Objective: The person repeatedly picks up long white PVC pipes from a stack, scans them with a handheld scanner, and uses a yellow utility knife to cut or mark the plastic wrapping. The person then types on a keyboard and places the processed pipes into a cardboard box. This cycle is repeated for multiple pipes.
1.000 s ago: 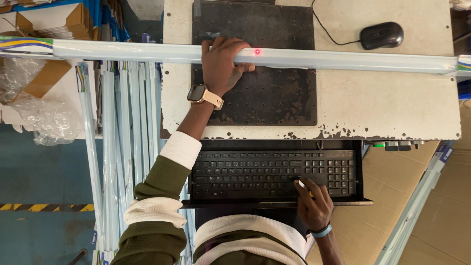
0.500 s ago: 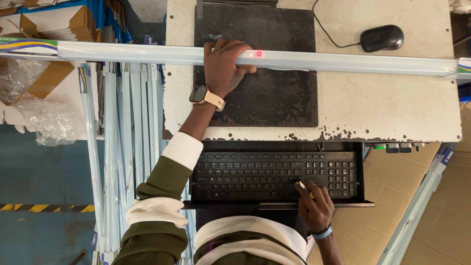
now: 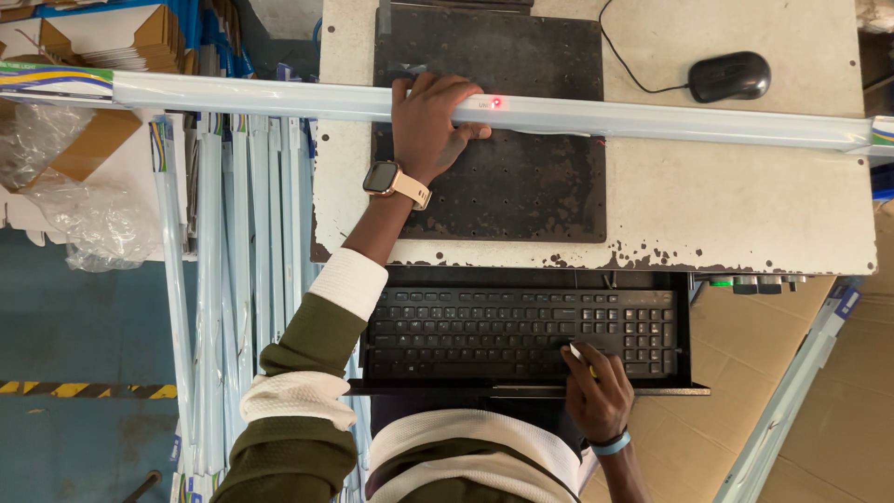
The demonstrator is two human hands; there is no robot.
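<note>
L hand (image 3: 430, 126) is gripping long tube (image 3: 652, 116) flat on dark plate (image 3: 521, 186); R hand (image 3: 596, 396), pinching a pen, is pressing keyboard (image 3: 484, 331). Keep tube steady w/ red dot (image 3: 496, 102) centred.

Factory packing workshop, chipped metal workbench (image 3: 726, 214), stacked boxed tube lights (image 3: 233, 279), cardboard cartons (image 3: 93, 140), hazard-striped floor (image 3: 84, 390)

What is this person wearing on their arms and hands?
The left hand is bare, with a square smartwatch on a cream strap at the wrist. The left sleeve is olive green with broad white bands and a white cuff. The right hand is bare too, with a thin light-blue wristband; no sleeve shows on that arm.
</note>
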